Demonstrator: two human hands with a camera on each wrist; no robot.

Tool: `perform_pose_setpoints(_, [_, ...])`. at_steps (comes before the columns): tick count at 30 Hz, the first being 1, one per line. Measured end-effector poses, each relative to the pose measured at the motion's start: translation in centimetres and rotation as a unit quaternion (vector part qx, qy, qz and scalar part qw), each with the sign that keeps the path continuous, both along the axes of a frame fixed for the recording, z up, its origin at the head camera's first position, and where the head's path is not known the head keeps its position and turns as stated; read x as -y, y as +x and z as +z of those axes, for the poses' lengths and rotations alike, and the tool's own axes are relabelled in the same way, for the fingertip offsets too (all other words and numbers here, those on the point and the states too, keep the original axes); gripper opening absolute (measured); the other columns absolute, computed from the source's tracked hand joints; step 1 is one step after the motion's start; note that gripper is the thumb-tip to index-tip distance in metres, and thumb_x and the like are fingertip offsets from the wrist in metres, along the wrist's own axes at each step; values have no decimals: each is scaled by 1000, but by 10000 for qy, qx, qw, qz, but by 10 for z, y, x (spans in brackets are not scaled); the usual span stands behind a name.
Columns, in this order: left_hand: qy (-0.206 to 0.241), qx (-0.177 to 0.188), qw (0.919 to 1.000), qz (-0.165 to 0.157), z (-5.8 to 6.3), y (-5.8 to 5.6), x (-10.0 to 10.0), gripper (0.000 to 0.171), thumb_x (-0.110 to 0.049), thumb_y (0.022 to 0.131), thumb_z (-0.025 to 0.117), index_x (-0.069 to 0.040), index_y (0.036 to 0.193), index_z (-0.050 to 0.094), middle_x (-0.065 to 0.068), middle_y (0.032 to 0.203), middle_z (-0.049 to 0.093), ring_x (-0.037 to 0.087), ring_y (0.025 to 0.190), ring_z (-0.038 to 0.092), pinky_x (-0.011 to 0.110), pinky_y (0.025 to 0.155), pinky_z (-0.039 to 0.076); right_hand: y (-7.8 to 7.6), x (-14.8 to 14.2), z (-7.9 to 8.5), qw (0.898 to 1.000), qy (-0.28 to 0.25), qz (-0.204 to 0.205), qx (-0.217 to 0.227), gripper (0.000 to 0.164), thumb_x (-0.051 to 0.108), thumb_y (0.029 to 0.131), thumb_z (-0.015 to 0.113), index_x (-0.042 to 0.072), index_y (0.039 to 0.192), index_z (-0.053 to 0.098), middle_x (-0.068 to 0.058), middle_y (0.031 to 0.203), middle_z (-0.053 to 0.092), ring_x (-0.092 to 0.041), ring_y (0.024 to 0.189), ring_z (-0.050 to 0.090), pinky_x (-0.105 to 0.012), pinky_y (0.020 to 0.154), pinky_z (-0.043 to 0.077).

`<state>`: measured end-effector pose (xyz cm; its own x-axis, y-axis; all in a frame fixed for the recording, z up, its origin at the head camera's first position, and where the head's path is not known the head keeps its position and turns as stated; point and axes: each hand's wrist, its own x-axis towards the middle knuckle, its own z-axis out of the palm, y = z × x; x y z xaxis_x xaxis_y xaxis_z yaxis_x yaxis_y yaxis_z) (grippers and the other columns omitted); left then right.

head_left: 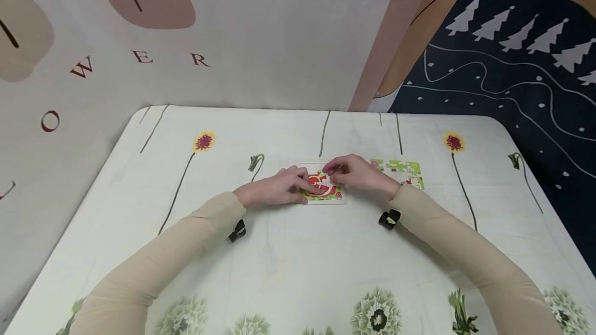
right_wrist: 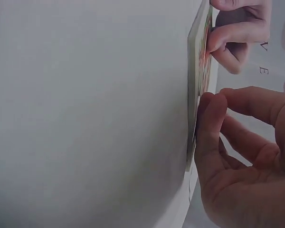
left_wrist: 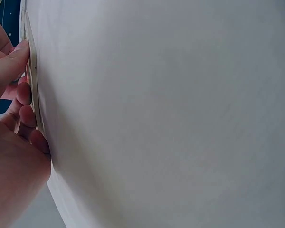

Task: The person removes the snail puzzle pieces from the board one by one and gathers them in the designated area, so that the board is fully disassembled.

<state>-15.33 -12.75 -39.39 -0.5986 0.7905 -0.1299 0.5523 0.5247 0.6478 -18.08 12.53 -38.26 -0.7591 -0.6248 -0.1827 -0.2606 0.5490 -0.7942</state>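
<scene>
Item one, container: a shallow puzzle tray (head_left: 344, 196) with a pale rim, laid flat beneath the fingers of both hands. Contents: a red, white and green puzzle picture (head_left: 333, 193), partly covered by the left fingers and bordered with green along the edge nearest the person.

Item two, left hand (head_left: 281, 186): set at the left side of the tray. The index finger is extended and laid on the picture; the thumb is placed lower, by the near left corner. Nothing is seen to be gripped.

Item three, right hand (head_left: 360, 173): held at the tray's far right corner, across from the left fingertips. Thumb and index finger are brought together at the tips, the other fingers bent; whether a piece is pinched between them cannot be told.

Item four: green-printed puzzle pieces (head_left: 412, 168) with notched outlines, laid outside the tray, to the right of the right fingers and partly hidden by the right wrist.

Item five: a white flowered cloth (head_left: 298, 262), spread under the tray and the pieces. A black device (head_left: 390, 218) is worn at the right wrist, behind the fingers.
</scene>
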Motion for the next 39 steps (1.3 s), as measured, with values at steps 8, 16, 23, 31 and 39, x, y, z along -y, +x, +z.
perform_pose_setpoints(8, [15, -27, 10000, -37, 3, 1, -1, 38, -17, 95, 74, -13, 133, 72, -2, 100, 51, 14, 92, 39, 32, 83, 29, -1, 5, 1, 9999, 46, 44, -159, 19, 0, 95, 65, -6, 111, 74, -14, 104, 73, -15, 82, 59, -28, 74, 47])
perform_pose_setpoints(16, [-28, 6, 10000, -67, 1, 0, -2, 38, -17, 96, 73, -14, 134, 71, -2, 100, 49, 15, 94, 38, 32, 84, 29, -1, 5, -3, 9998, -164, -77, -51, 15, -1, 94, 65, -4, 106, 72, -12, 99, 71, -16, 80, 59, -29, 73, 48])
perform_pose_setpoints(23, [46, -40, 9999, -89, 1, 0, -1, 37, -17, 96, 73, -13, 133, 72, -2, 98, 47, 14, 92, 36, 32, 83, 28, -4, 7, -4, 9989, -406, -239, 85, 12, -2, 95, 63, -3, 104, 71, -10, 94, 69, -16, 74, 57, -29, 71, 47])
perform_pose_setpoints(31, [54, 7, 10000, -60, 1, 1, -2, 37, -16, 96, 74, -13, 132, 72, -3, 97, 47, 15, 91, 36, 32, 82, 27, -5, 8, -3, 9971, -466, -529, 277, 11, 0, 95, 65, -3, 104, 71, -11, 93, 68, -16, 76, 57, -26, 68, 48])
perform_pose_setpoints(39, [-26, -49, 10000, -15, 2, 2, -2, 36, -15, 96, 74, -15, 132, 73, -2, 95, 45, 15, 92, 36, 33, 83, 28, -5, -2, 8, 9934, -680, -871, 309, 14, 3, 97, 64, -4, 106, 71, -11, 94, 68, -18, 78, 61, -26, 67, 49])
